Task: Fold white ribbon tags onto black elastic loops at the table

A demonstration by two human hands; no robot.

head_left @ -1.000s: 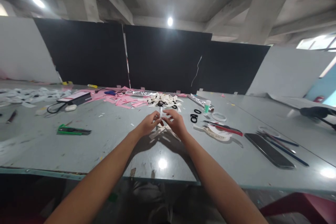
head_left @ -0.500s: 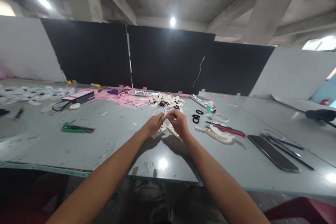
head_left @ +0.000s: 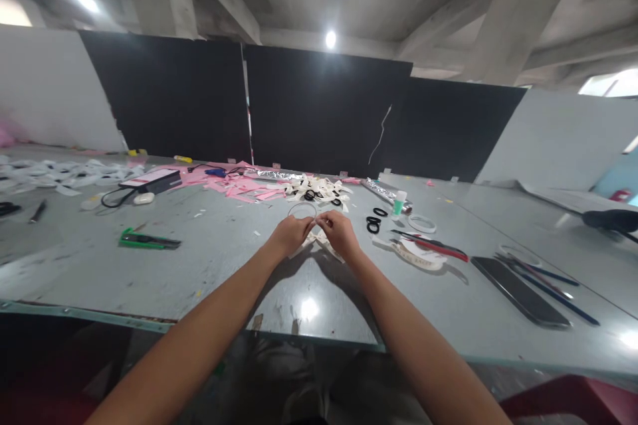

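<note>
My left hand is closed, its fingertips pinching near a thin pale ring that stands up behind it. My right hand is closed too, thumb and fingers pinched together almost against the left fingertips. Just below both hands is a cream ribbon bow, its tails spreading to either side. The hands partly cover the bow, so the exact point of grip is hidden. Behind them lies a heap of cream ribbon bows with black hair ties among them.
Black hair ties, a glue bottle, a white ring, red-handled tweezers, printed ribbon and a phone lie on the right. A green cutter, pink strips and white ribbon pieces lie left.
The right fingers have drawn in closer to the left ones. The ring above my left hand has tilted lower, and the bow shows less beneath the hands.
</note>
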